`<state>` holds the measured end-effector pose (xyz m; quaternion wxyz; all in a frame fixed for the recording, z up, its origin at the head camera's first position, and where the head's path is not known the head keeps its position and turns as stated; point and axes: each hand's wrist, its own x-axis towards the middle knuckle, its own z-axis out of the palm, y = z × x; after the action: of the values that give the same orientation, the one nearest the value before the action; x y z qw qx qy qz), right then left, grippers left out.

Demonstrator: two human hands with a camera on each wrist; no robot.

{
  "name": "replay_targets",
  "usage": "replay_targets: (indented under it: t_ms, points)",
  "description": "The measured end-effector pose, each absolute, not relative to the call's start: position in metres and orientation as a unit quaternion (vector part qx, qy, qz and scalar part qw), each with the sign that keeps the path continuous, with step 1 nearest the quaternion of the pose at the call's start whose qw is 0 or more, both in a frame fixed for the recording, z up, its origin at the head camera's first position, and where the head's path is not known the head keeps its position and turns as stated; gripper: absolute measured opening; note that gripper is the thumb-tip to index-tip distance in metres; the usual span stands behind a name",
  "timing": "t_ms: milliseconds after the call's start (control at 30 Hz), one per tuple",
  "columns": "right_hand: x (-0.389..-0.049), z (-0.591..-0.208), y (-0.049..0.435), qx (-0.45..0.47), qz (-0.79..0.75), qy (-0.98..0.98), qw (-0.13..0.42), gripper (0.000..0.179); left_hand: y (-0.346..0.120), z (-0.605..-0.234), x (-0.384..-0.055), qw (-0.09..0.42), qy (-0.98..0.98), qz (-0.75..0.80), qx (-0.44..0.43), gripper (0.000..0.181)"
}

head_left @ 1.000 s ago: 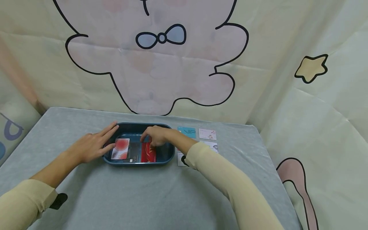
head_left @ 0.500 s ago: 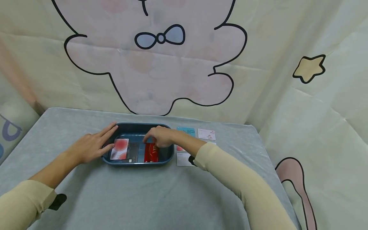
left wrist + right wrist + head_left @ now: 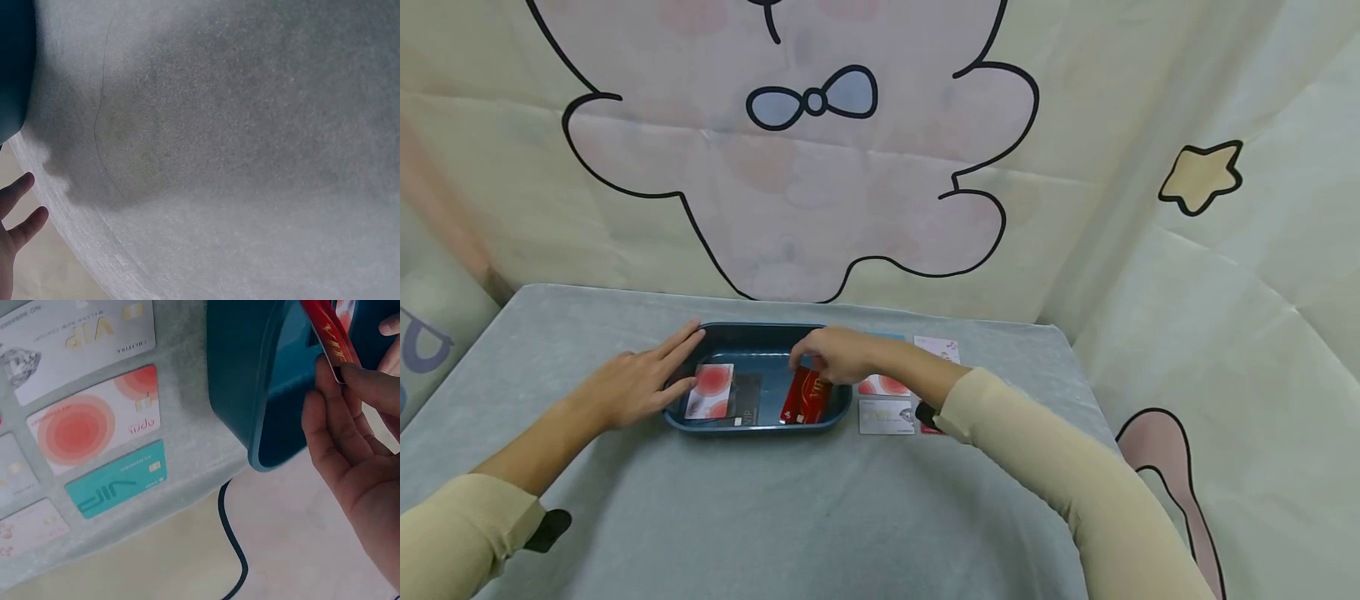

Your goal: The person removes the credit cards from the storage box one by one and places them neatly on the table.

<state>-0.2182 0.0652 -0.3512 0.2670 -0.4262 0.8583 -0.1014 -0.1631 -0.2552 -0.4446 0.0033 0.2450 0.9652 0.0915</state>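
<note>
My right hand (image 3: 842, 352) pinches the top end of a red VIP card (image 3: 805, 404) inside the dark blue tray (image 3: 752, 428). In the right wrist view thumb and fingers grip this card (image 3: 334, 337), which stands tilted. My left hand (image 3: 638, 385) rests with spread fingers on the tray's left rim. Only two of its fingertips show in the left wrist view, beside a corner of the tray (image 3: 15, 69). Left in the tray are a white card with red circles (image 3: 710, 392) and a dark see-through VIP card (image 3: 747, 402).
Right of the tray, cards lie in rows on the grey cloth (image 3: 737, 517): a silver VIP card (image 3: 94, 347), a white card with coral circles (image 3: 94, 419), a teal card (image 3: 117, 479) and a pale pink card (image 3: 937, 348). My right forearm covers part of them.
My right hand has shifted right and up, tilting the red card and drawing it away from the dark card. The left hand has kept its place on the rim.
</note>
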Motion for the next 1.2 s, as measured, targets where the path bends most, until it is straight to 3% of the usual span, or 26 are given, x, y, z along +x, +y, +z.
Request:
replay_targets:
  t_ms: [400,700,1200]
  points:
    - [-0.216,-0.335,0.102,-0.394,-0.191,0.864,0.248,0.021,-0.255,-0.445,-0.163,0.016,0.966,0.099,0.238,0.074]
    - [-0.214,-0.342,0.134,-0.357,-0.249,0.866,0.246,0.012,-0.256,-0.444,-0.161,0.011,0.966,0.094,0.239,0.075]
    - [-0.194,-0.354,0.184,-0.263,-0.317,0.864,0.29,0.013,-0.256,-0.445,-0.163,0.015,0.966,0.095,0.24,0.075]
